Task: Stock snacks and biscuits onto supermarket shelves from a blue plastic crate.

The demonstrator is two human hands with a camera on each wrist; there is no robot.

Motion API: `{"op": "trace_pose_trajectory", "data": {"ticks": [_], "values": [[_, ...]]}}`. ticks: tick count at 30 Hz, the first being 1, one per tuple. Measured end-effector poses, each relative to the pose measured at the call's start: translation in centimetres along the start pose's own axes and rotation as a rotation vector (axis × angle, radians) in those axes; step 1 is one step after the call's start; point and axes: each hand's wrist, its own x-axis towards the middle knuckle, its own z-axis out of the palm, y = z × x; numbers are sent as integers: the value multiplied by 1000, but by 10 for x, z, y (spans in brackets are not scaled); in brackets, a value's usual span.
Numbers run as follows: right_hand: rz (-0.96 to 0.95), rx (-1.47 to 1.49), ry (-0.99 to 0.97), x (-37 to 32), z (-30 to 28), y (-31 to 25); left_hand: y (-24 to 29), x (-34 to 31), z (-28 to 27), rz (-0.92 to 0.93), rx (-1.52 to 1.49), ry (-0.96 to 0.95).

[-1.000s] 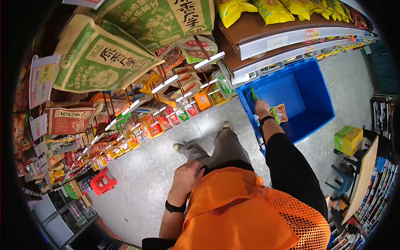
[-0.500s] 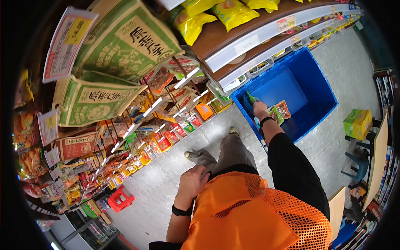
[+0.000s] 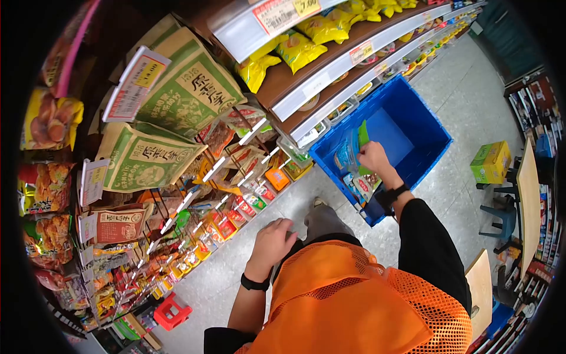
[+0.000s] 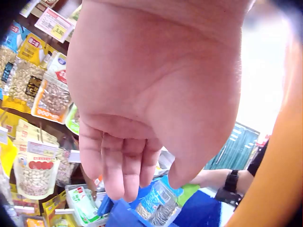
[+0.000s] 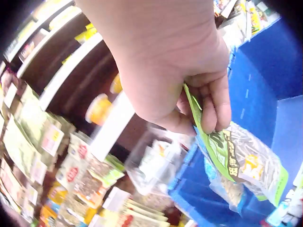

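Observation:
My right hand (image 3: 375, 158) pinches the top edges of two snack bags over the blue crate (image 3: 415, 106). One is a green-topped bag of striped seeds (image 5: 253, 163), its clear front showing in the right wrist view. Behind it hangs a blue bag (image 5: 226, 185), partly covered by the first. Other snack packets (image 3: 364, 186) lie at the crate's near end, below the hand. My left hand (image 3: 270, 245) hovers near my waist, holding nothing. Its palm and relaxed fingers face the camera in the left wrist view.
A snack rack with green seed bags (image 3: 159, 159) on hooks runs along the left. Shelves with yellow bags (image 3: 300, 50) border the crate's far side. A red stool (image 3: 172, 311) stands lower left; a yellow-green box (image 3: 490, 162) is at right.
My right hand has brought the green and blue bags up from the crate's inner side, and they now show more fully. The head view has shifted. My left hand stays near my waist.

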Motion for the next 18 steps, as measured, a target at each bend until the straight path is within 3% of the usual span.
{"op": "trace_pose_trajectory", "data": {"ticks": [2,6,10,15,18], "values": [[127,195,38,-23,-42,-28,8,18,-2,57,19,-24],[198,368,86,-73,-126,-96,28,64,-1,285,-54,125],[123,435,131,-117,-172,-149,48,81,-27,383,-112,225],[47,644,20,-159,-188,-222,40,52,-50,466,-299,169],[-30,651,-71,-173,-171,-266,4,20,-41,438,-389,165]]}}
